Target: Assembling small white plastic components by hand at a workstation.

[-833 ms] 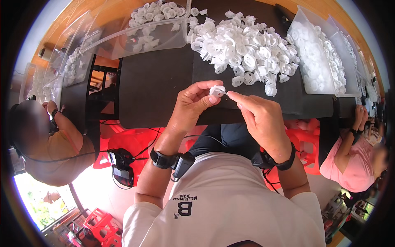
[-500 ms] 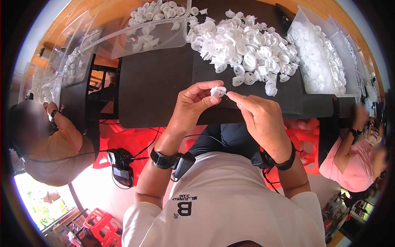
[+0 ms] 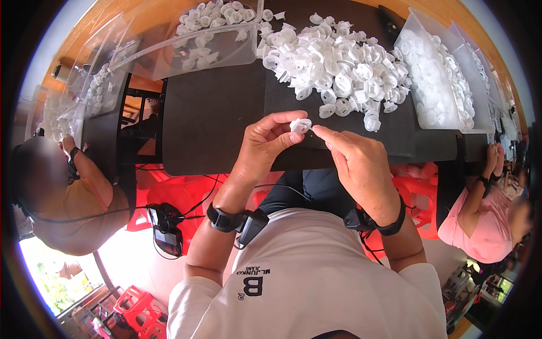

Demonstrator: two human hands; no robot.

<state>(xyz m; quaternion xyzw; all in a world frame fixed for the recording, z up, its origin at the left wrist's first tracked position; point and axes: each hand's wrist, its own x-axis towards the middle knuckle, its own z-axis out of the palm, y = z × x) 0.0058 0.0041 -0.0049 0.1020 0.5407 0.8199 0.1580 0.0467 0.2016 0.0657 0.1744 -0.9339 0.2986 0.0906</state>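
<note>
White can be seen on the small plastic piece and on the big pile of pieces. The table top is coloured plain dark brown-black. The white shirt is marked with black print. Bright red is shown by the stool. Pink is worn by the person at the right.

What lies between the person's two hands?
A white plastic part, pinched in the left hand; the head view shows it. Whether the right hand touches it, I can't tell.
</note>
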